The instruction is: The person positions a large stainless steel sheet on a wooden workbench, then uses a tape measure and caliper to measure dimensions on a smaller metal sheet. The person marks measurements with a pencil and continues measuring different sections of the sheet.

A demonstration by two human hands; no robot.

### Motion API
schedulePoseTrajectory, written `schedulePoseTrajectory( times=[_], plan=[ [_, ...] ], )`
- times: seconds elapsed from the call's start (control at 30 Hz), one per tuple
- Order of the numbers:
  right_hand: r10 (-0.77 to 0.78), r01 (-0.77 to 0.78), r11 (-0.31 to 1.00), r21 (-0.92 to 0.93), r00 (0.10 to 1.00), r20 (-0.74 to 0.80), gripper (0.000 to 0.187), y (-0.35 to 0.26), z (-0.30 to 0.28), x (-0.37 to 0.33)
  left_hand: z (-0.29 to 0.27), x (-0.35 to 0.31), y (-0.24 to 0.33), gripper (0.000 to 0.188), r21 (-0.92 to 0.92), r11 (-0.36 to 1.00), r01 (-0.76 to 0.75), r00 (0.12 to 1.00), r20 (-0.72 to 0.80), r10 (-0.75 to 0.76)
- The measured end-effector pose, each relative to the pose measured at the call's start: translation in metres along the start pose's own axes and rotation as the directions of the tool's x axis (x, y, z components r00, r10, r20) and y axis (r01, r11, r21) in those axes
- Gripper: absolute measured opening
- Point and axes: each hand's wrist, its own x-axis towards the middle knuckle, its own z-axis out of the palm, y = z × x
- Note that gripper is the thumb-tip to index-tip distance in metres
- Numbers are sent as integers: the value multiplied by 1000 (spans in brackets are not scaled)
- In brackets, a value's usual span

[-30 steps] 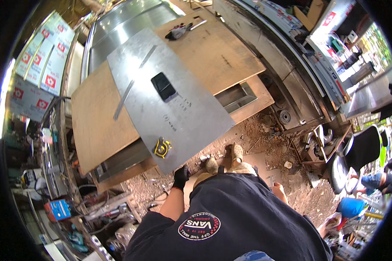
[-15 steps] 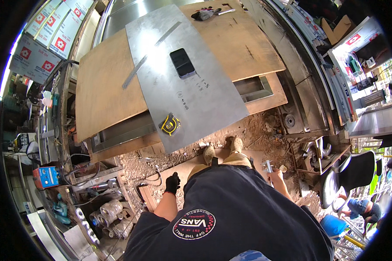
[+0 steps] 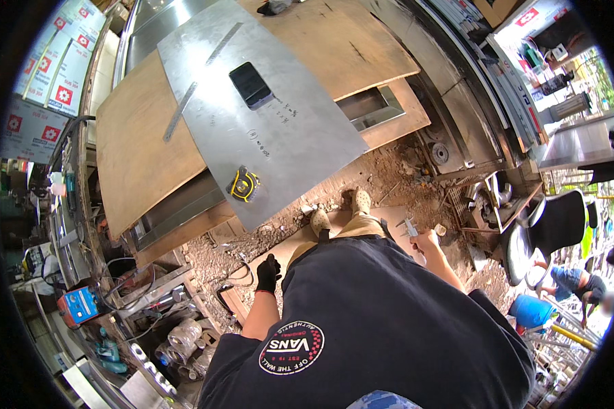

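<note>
My left hand (image 3: 269,274), in a black glove, is held low at my left side, its fingers curled in and nothing visible in them. On the right, my bare right hand (image 3: 426,241) grips a metal caliper (image 3: 408,227), whose jaws point forward past the fingers. Ahead lies a grey sheet of metal (image 3: 286,146) with handwriting on it. A dark phone (image 3: 250,86), a long steel ruler (image 3: 181,112) and a black and yellow tape measure (image 3: 243,185) rest on the sheet, all apart from both hands.
Brown boards (image 3: 143,146) lie under the sheet metal. A blue and red machine (image 3: 79,306) and several plastic-wrapped pieces (image 3: 181,332) are at the left. To the right stand a black chair (image 3: 556,218) and a blue barrel (image 3: 531,311), with another person (image 3: 583,286) bending beyond.
The sheet metal and the things on it have shifted up and left in view. My right hand, still gripping the caliper, has risen slightly; my left hand is a little higher.
</note>
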Motion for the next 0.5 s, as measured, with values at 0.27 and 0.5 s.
schedulePoseTrajectory(
  times=[0.27,0.5],
  plan=[
    [89,-89,996,32,996,-11,13,21,1,-25,-5,10,33,38,101,995,2,1000,-7,-2],
    [98,-97,987,125,995,-3,14,42,16,-44,6,6,46,41,131,991,2,1000,7,-3]
  ],
)
